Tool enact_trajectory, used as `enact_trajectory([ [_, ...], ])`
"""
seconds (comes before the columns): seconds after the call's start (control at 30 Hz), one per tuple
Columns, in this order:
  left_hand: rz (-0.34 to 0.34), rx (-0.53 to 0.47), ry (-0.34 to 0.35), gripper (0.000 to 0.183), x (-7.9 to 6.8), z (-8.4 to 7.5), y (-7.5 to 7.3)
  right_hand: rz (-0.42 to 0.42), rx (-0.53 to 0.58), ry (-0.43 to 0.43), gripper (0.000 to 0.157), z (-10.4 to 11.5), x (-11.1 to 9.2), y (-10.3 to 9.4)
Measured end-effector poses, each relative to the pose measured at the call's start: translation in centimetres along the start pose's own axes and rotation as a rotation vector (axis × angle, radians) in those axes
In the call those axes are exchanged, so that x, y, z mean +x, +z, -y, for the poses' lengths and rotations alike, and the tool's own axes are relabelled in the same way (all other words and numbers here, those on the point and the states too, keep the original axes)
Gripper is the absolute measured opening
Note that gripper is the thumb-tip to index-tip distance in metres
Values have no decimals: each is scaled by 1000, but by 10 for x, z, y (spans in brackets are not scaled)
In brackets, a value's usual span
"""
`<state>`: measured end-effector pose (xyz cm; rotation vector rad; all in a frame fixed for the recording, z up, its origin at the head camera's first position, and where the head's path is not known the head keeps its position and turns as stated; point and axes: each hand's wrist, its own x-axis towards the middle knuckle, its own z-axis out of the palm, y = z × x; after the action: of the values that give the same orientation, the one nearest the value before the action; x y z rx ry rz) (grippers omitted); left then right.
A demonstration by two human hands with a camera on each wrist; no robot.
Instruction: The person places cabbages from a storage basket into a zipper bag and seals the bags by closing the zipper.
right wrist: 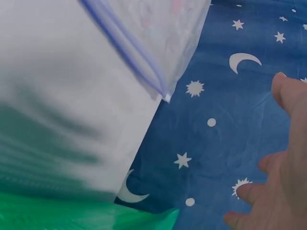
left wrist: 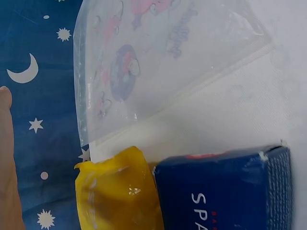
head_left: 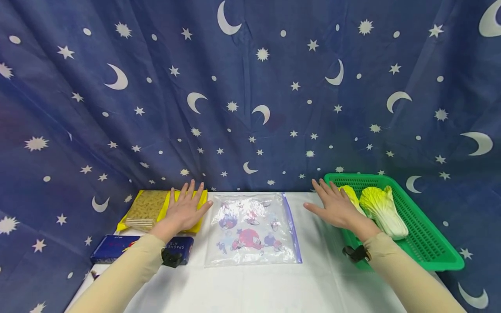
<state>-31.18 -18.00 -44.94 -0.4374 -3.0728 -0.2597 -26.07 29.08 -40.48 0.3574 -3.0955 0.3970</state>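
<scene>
Both hands are held out with fingers spread, and neither holds anything. In the head view my left hand (head_left: 183,211) is over the yellow pasta bag (head_left: 146,206), with the blue spaghetti box (head_left: 113,248) below it. My right hand (head_left: 337,208) hovers by the left side of the green basket (head_left: 430,243). Two cabbages lie in that basket; one cabbage (head_left: 383,211) shows whole, the other is partly hidden by the hand. Between the hands lies a clear zip bag (head_left: 250,234) with printed cartoon figures and a purple zip edge on its right.
A white cloth covers the table (head_left: 242,289). Behind it hangs a dark blue curtain (head_left: 250,87) with moons and stars. A small dark object (head_left: 95,274) lies at the table's left edge, partly hidden by the left sleeve.
</scene>
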Motion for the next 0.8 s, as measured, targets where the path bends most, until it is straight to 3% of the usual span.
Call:
enact_trajectory([
  [0.37, 7, -33, 16, 90, 4, -14, -4, -39, 130, -52, 83, 14, 6, 0],
  [0.8, -29, -97, 81, 85, 5, -48, 10, -99, 279, -6, 67, 29, 6, 17],
])
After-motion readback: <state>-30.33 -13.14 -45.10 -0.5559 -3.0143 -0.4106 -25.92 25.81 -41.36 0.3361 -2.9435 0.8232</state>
